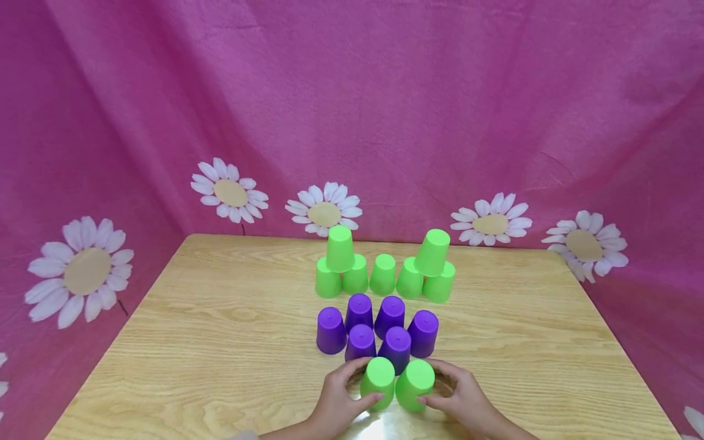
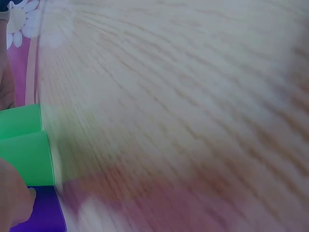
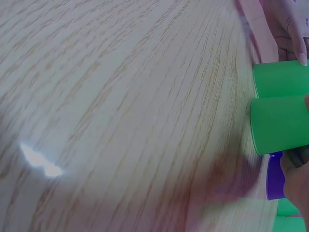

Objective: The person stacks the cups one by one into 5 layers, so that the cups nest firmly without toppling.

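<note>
Two green cups stand side by side at the table's near side, both upside down. My left hand [image 1: 340, 396] holds the left green cup [image 1: 378, 384] from its side, thumb in front and fingers behind. The right green cup [image 1: 415, 385] is gripped the same way by my right hand [image 1: 464, 396], from the right. In the right wrist view both the nearer green cup [image 3: 277, 125] and the farther green cup [image 3: 280, 79] show their rims at the tabletop. Right behind them stand several upturned purple cups, among them a front purple cup [image 1: 396, 348].
Behind the purple cups runs a row of upturned green cups, with a lone green cup [image 1: 382, 275] in its middle. One green cup [image 1: 340, 249] bridges the left pair; another green cup [image 1: 432, 252] bridges the right pair. A pink curtain [image 1: 385, 122] hangs behind the wooden table [image 1: 231, 342].
</note>
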Available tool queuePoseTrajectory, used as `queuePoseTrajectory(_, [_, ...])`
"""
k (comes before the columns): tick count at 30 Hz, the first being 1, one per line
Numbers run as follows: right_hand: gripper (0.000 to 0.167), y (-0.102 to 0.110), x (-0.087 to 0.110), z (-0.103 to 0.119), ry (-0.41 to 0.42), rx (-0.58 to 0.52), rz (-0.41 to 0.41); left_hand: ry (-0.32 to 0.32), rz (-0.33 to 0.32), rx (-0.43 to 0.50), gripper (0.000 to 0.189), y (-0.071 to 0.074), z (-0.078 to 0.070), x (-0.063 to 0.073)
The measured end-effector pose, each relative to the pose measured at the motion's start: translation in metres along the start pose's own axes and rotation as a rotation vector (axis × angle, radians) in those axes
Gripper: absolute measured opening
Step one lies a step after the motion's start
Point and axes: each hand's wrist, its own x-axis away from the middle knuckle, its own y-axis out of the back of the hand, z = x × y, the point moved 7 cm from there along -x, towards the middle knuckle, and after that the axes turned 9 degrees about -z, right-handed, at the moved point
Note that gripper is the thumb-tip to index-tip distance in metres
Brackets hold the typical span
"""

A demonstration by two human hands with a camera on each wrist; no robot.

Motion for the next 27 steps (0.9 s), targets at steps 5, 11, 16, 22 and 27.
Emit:
queuePoseTrajectory(5, [0.055,0.000,0.002,0.002,0.012,-0.006,0.022,0.036,0.022,0.019,0.052,-0.004,0.002,0.001])
queuePoseTrajectory(11, [0.055,0.001,0.000,0.001,-0.030,0.016,0.011,0.067,0.038,0.058,0.051,-0.004,0.001,0.000])
queuePoseTrajectory(16, [0.054,0.004,-0.002,0.005,-0.025,0.046,0.008,0.054,0.052,0.053,0.050,-0.004,0.000,-0.001])
queuePoseTrajectory(22, [0.049,0.007,-0.004,0.016,0.097,0.121,0.012,0.048,0.063,0.047,0.049,-0.004,-0.001,-0.002])
queuePoseTrajectory(27, [0.047,0.008,-0.006,0.027,0.162,0.147,0.022,0.023,0.064,0.017,0.050,-0.001,-0.005,-0.005])
